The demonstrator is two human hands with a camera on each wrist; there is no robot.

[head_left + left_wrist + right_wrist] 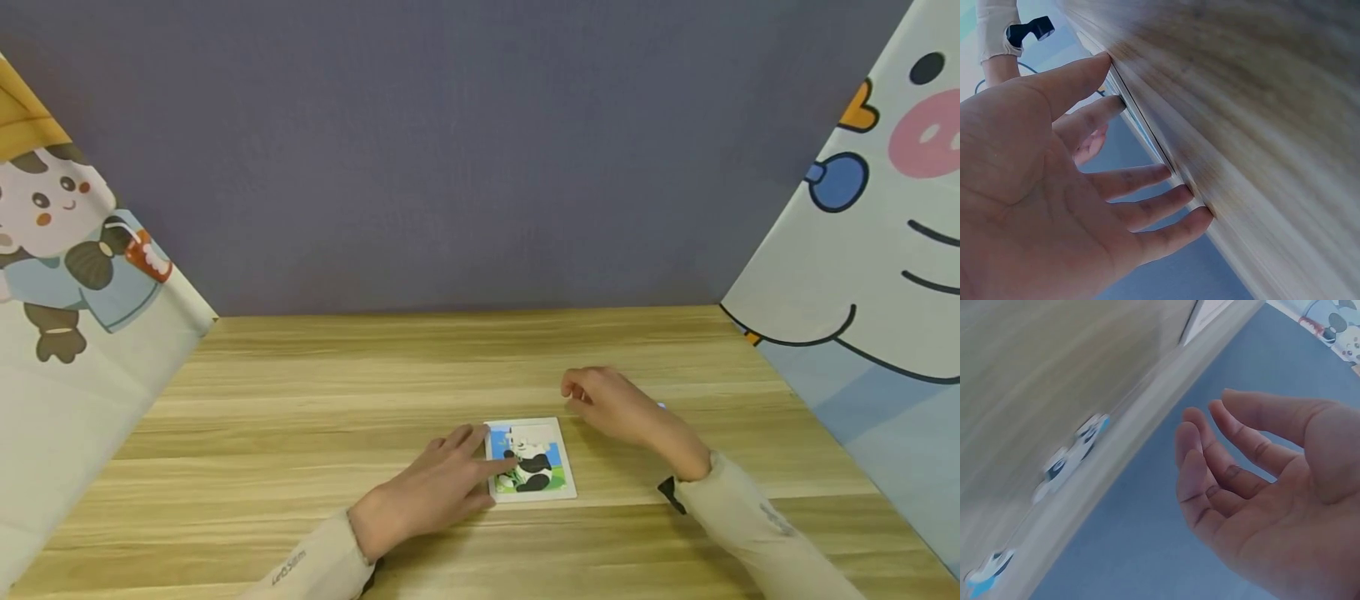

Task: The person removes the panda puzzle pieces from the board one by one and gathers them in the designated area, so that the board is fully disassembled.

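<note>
Resting flat on the wooden worktop (pixel 315 400), the left hand (pixel 427 492) has its fingers (pixel 480 467) straight and spread — the tips touch the left edge of the panda puzzle board (pixel 532 460), which lies near the front middle of the worktop. The right hand (pixel 618 408) hovers just beyond the board's right corner, fingers (pixel 1210 456) loosely curled and holding nothing. Loose puzzle pieces (pixel 1072 459) — blurred in the right wrist view — lie on the wood near that hand.
</note>
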